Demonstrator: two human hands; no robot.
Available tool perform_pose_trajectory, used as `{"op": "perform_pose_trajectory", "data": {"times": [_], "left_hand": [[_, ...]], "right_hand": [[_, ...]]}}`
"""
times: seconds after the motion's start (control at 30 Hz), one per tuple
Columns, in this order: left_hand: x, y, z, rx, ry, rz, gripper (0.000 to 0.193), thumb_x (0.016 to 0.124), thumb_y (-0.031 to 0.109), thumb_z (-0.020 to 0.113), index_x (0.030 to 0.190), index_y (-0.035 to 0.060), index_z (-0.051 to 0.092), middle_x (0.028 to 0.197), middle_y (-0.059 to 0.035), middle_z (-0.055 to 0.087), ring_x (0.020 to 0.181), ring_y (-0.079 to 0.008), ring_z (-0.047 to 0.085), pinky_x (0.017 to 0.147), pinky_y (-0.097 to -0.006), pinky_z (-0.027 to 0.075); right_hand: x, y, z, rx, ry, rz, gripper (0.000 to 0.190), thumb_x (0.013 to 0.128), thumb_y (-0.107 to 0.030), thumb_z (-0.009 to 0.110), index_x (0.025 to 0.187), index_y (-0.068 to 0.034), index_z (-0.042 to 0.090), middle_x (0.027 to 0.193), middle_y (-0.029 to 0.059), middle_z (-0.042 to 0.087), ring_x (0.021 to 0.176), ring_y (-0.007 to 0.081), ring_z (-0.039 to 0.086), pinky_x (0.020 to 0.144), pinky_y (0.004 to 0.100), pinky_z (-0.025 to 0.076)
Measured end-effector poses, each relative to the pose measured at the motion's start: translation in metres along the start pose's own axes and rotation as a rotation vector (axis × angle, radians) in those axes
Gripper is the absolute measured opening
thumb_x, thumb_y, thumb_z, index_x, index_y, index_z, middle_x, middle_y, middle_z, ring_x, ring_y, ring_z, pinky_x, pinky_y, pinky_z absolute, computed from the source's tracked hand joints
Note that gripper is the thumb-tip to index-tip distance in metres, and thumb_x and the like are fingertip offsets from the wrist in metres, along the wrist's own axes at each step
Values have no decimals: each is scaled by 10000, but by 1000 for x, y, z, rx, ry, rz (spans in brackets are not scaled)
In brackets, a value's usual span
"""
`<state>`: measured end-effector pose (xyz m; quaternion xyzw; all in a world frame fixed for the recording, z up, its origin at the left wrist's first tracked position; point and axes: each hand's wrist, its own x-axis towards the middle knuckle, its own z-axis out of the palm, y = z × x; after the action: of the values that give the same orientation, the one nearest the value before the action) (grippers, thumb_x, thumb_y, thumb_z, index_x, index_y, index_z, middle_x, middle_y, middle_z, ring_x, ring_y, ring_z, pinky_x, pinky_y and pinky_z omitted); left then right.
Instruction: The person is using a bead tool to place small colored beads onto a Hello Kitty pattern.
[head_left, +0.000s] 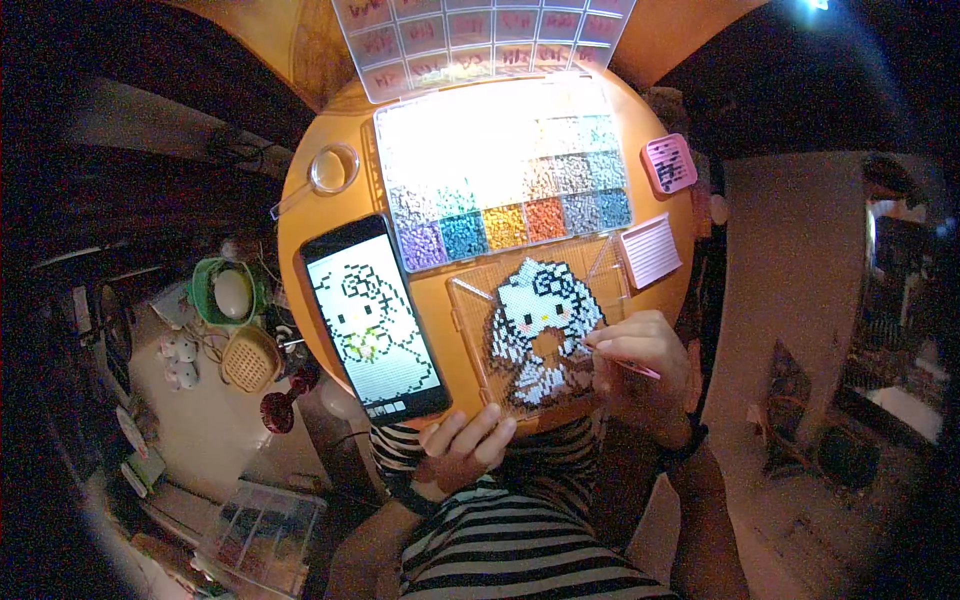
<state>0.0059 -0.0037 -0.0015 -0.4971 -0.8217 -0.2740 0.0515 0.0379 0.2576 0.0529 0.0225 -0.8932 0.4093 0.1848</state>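
A clear pegboard (466, 319) lies at the table's near side. On it is a fuse-bead figure (525, 300), a white cartoon character with black outlines, pink cheeks and a bead-free patch below the face. My right hand (645, 356) is over the figure's right side, gripping slim pink tweezers (641, 370); their tips are too small to make out. My left hand (466, 444) rests by the board's near left corner, fingers spread and holding nothing. Left of the board, a smartphone (375, 322) displays a pixel pattern of a similar character.
Behind the board stands a compartment box (465, 234) of coloured beads, its lid (487, 37) raised, partly washed out by glare. A pink ridged tray (651, 251) and a pink tray with dark beads (670, 165) sit right. A clear-handled scoop (333, 169) lies left on the round table (435, 300).
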Motion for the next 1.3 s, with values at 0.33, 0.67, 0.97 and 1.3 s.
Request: {"op": "perform_pose_trajectory", "data": {"times": [0.33, 0.67, 0.97, 1.3], "left_hand": [[-1, -1, 1, 45, 10, 13, 384, 750, 286, 649, 1125, 283, 562, 1185, 74, 526, 1175, -202, 356, 866, -281, 383], [1, -1, -3, 32, -18, 12, 373, 755, 287, 645, 1119, 285, 565, 1183, 80, 529, 1170, -198, 355, 887, -283, 365], [1, -1, -2, 18, -12, 15, 361, 770, 281, 647, 1122, 277, 566, 1172, 74, 534, 1153, -192, 370, 858, -267, 391], [-1, -1, 3, 10, 34, 12, 379, 752, 273, 657, 1120, 272, 565, 1174, 72, 530, 1160, -193, 367, 860, -265, 403]], "right_hand": [[10, -5, -2, -97, -67, -24, 232, 723, -13, 638, 909, -82, 517, 836, 68, 619, 680, 214, 568, 623, 315, 445], [4, -6, 3, -163, -5, 10, 233, 728, -19, 651, 907, -77, 514, 819, 69, 622, 685, 223, 580, 620, 317, 455], [3, -5, 0, -115, -25, 18, 237, 737, -49, 659, 920, -78, 511, 844, 71, 622, 710, 234, 579, 636, 330, 459], [3, -8, 4, -114, 24, 47, 257, 720, -82, 688, 912, -78, 517, 839, 69, 623, 704, 228, 574, 629, 323, 454]]}}
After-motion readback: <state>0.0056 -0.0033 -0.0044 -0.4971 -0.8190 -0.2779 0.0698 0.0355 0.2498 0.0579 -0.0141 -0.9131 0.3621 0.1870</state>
